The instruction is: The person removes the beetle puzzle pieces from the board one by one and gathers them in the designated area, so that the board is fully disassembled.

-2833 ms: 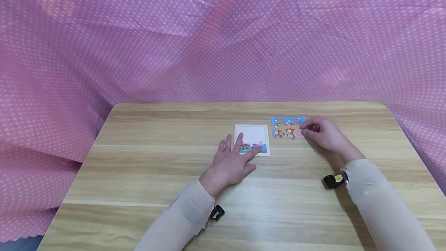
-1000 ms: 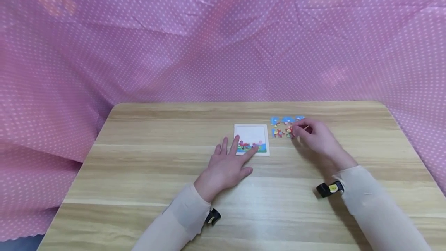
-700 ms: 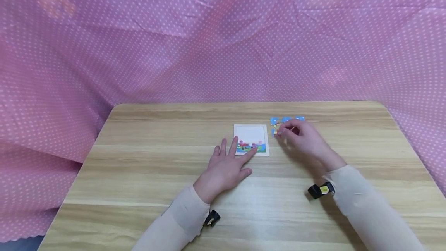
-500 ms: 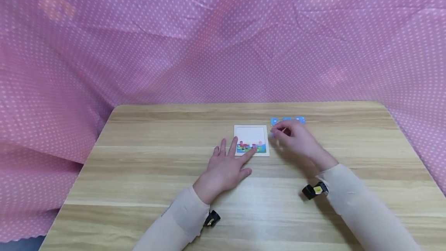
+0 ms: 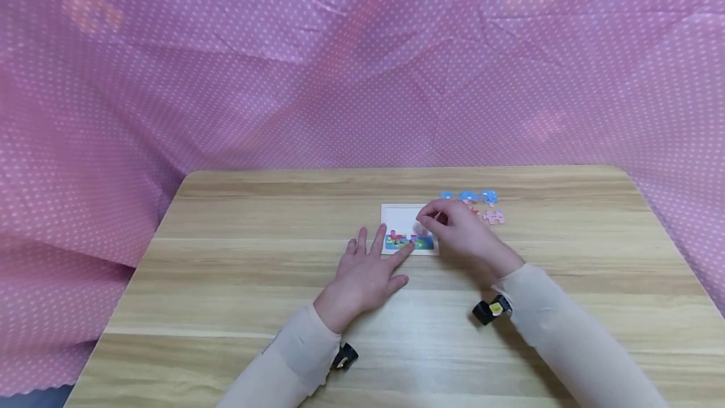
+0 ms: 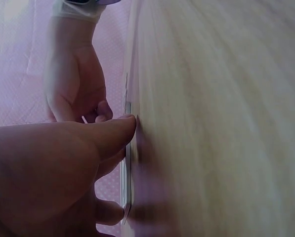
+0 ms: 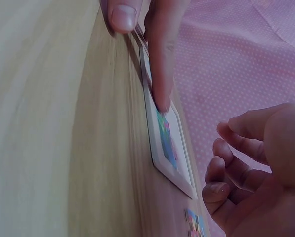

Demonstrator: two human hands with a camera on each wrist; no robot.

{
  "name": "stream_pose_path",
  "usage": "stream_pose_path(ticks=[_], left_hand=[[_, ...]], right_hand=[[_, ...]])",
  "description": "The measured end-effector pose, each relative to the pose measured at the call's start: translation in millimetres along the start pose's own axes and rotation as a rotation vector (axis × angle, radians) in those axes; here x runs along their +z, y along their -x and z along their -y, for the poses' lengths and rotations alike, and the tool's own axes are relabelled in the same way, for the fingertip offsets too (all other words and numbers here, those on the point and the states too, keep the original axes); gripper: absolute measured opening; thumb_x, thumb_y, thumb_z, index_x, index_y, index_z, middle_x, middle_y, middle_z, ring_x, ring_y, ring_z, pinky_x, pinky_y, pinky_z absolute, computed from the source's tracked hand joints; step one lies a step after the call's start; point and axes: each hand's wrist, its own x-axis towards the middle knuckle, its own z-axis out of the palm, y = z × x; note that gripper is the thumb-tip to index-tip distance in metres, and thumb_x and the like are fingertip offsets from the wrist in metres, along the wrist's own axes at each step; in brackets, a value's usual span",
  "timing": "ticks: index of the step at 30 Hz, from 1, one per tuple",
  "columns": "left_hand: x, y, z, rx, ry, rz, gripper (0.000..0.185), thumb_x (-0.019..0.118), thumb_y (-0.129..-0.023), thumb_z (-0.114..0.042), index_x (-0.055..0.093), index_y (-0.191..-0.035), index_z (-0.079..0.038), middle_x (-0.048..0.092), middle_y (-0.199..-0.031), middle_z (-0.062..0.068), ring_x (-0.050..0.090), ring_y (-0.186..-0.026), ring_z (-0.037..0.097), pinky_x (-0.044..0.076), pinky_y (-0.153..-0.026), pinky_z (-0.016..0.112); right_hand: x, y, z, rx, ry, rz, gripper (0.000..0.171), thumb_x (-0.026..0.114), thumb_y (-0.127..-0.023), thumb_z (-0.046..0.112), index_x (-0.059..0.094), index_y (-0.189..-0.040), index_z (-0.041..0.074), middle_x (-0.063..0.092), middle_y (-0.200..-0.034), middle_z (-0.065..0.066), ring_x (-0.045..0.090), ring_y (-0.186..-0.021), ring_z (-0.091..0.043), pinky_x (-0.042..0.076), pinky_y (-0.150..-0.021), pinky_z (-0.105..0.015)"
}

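A pink cloth with white dots (image 5: 283, 80) hangs behind and around the wooden desk (image 5: 226, 307). No writing can be read anywhere.

Near the desk's middle lies a white puzzle board (image 5: 403, 218), its near row already filled with coloured pieces. The left hand (image 5: 365, 272) lies flat on the desk with fingers straight and spread, two fingertips pressing the board's near left corner. The right hand (image 5: 460, 233) hovers over the board's right side with fingers curled, thumb and forefinger drawn together as if pinching a small piece; the piece itself is too hidden to make out, so I cannot tell whether the hand grips anything.

Loose puzzle pieces (image 5: 470, 196) sit in a row just right of the board's far corner, blue ones at the back and a pink piece (image 5: 494, 216) nearer.

The right wrist view shows the board (image 7: 173, 148) edge-on with the left fingertip (image 7: 159, 94) on its picture, and the right fingers (image 7: 226, 163) bent above it. The left wrist view is mostly palm (image 6: 43, 173), with the right hand (image 6: 75, 84) beyond.
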Motion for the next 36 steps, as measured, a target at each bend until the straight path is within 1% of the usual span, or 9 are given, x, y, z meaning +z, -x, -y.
stream_pose_path(ticks=[7,14,17,23,27,32,36], left_hand=[[0.8,0.6,-0.9,-0.003,-0.024,-0.005,0.058,0.044,-0.112,-0.058,0.032,-0.168,-0.047,0.014,-0.182,0.017,0.013,-0.165,0.054,0.013,-0.136,0.063],[0.3,-0.4,-1.1,0.001,-0.022,-0.007,0.058,0.045,-0.112,-0.057,0.034,-0.168,-0.047,0.015,-0.182,0.018,0.015,-0.167,0.050,0.021,-0.133,0.064],[0.1,-0.7,-1.0,0.002,-0.028,-0.007,0.058,0.045,-0.112,-0.057,0.033,-0.168,-0.047,0.015,-0.182,0.018,0.016,-0.167,0.049,0.023,-0.133,0.065],[0.0,-1.8,0.0,0.000,-0.044,0.009,0.058,0.043,-0.113,-0.057,0.031,-0.169,-0.048,0.014,-0.182,0.016,0.017,-0.167,0.049,0.024,-0.132,0.065],[-1.0,-2.3,0.8,0.003,-0.049,0.014,0.058,0.042,-0.113,-0.057,0.030,-0.169,-0.048,0.013,-0.182,0.016,0.017,-0.167,0.048,0.026,-0.131,0.064],[-1.6,-3.6,2.0,0.008,-0.050,0.010,0.058,0.044,-0.113,-0.056,0.032,-0.169,-0.048,0.015,-0.182,0.016,0.019,-0.167,0.047,0.026,-0.131,0.065],[1.4,-6.4,5.2,0.017,-0.043,0.008,0.059,0.042,-0.112,-0.057,0.030,-0.169,-0.047,0.013,-0.182,0.017,0.017,-0.167,0.049,0.023,-0.131,0.068]], right_hand=[[9.9,-6.1,3.6,-0.026,-0.003,0.017,0.019,0.063,-0.110,0.019,0.078,-0.115,0.009,0.072,-0.098,-0.007,0.060,-0.085,-0.019,0.051,-0.073,-0.030],[17.0,-12.7,4.1,-0.055,0.003,0.063,0.017,0.065,-0.109,0.017,0.078,-0.115,0.008,0.073,-0.102,-0.007,0.063,-0.087,-0.018,0.053,-0.074,-0.029],[19.2,-15.3,4.8,-0.047,0.012,0.078,0.017,0.066,-0.108,0.016,0.078,-0.116,0.008,0.074,-0.102,-0.006,0.063,-0.087,-0.017,0.053,-0.074,-0.028],[22.5,-19.2,8.9,-0.028,0.039,0.114,0.017,0.066,-0.108,0.018,0.078,-0.117,0.010,0.074,-0.102,-0.004,0.064,-0.089,-0.017,0.054,-0.078,-0.031],[25.1,-22.5,11.3,-0.023,0.061,0.130,0.017,0.066,-0.107,0.017,0.078,-0.117,0.009,0.075,-0.104,-0.005,0.066,-0.091,-0.016,0.056,-0.082,-0.032],[27.3,-26.2,15.5,-0.018,0.097,0.141,0.017,0.067,-0.108,0.017,0.079,-0.116,0.010,0.076,-0.102,-0.004,0.066,-0.088,-0.014,0.056,-0.081,-0.032],[28.3,-28.9,17.4,-0.027,0.117,0.164,0.018,0.066,-0.108,0.017,0.080,-0.118,0.010,0.077,-0.101,-0.004,0.065,-0.087,-0.014,0.055,-0.081,-0.032]])
